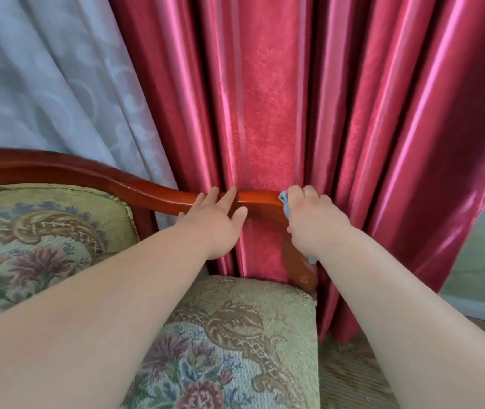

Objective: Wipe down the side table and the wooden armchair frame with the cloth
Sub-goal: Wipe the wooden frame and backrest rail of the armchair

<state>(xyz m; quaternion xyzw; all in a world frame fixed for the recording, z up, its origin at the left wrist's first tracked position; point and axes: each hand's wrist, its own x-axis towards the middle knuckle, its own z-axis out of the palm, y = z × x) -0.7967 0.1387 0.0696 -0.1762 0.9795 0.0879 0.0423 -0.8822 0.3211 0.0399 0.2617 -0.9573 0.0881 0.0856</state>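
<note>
Red curtains (264, 98) hang in folds across the background, with a pale sheer (43, 69) at the left; in front stands an armchair with a glossy wooden frame (152, 196), a floral backrest (43, 231) at the left and a matching seat (235, 335) below. Both bare forearms reach over the seat to the frame's arm rail. The left hand (214, 222) lies on top of the rail, fingers straight and spread, holding nothing; the right hand (315, 219) is just beside it at the rail's outer bend, fingers curled tight round a blue cloth (284, 200); the cloth is pressed against the wood where the rail curves down to its post, a corner showing above the knuckles and another below the wrist. Woven floor (347, 373) shows at the lower right.
</note>
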